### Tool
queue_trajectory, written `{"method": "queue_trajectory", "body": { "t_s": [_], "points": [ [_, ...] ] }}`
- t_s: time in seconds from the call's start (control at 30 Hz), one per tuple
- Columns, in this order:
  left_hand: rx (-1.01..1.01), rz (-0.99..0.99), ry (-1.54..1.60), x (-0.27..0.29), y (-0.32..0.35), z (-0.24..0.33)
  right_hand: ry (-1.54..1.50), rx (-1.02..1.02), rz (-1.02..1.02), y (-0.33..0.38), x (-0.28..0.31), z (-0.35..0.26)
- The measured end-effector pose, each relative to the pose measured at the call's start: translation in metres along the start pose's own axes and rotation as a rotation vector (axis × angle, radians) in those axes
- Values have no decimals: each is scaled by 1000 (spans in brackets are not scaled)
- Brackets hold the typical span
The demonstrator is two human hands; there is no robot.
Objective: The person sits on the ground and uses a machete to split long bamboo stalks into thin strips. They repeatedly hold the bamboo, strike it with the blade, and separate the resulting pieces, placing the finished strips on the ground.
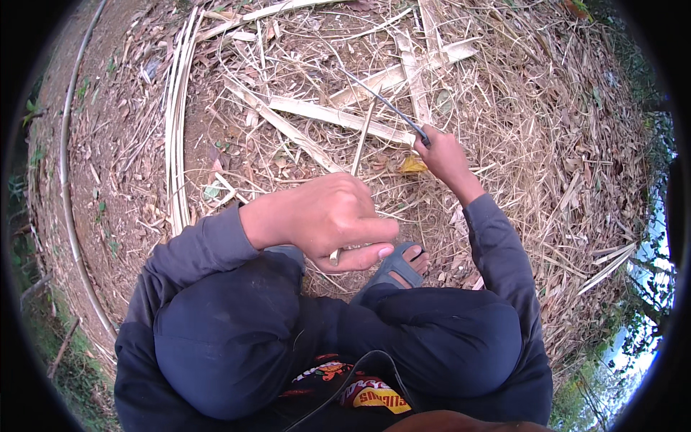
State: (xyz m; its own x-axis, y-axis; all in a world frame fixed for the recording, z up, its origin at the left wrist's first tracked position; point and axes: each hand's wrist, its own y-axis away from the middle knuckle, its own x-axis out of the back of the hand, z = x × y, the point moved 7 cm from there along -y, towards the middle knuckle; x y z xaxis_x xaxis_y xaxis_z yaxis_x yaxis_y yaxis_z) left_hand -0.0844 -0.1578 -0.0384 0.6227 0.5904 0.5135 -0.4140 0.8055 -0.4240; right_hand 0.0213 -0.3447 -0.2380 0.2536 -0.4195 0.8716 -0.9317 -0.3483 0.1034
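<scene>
Our L hand [327,216] pinches strip [363,137], R hand [443,158] grips blade [381,99]; past sandal [404,269] crossed slats [338,117] in way, bundle [177,122] fwd-L.

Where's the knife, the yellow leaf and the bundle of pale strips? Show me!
Knife [391,108]: head view, middle of its thin blade.
Yellow leaf [412,165]: head view, its middle.
Bundle of pale strips [175,122]: head view, about halfway along.
</scene>
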Motion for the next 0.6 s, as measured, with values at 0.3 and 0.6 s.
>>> {"method": "queue_trajectory", "body": {
  "t_s": [0.3,0.6],
  "points": [
    [-6,89,9,20,-4,-4,7,-282,-98,5,-21,39],
    [385,612,267,82,27,-26,-82,-279,-60,8,-40,39]
  ]
}}
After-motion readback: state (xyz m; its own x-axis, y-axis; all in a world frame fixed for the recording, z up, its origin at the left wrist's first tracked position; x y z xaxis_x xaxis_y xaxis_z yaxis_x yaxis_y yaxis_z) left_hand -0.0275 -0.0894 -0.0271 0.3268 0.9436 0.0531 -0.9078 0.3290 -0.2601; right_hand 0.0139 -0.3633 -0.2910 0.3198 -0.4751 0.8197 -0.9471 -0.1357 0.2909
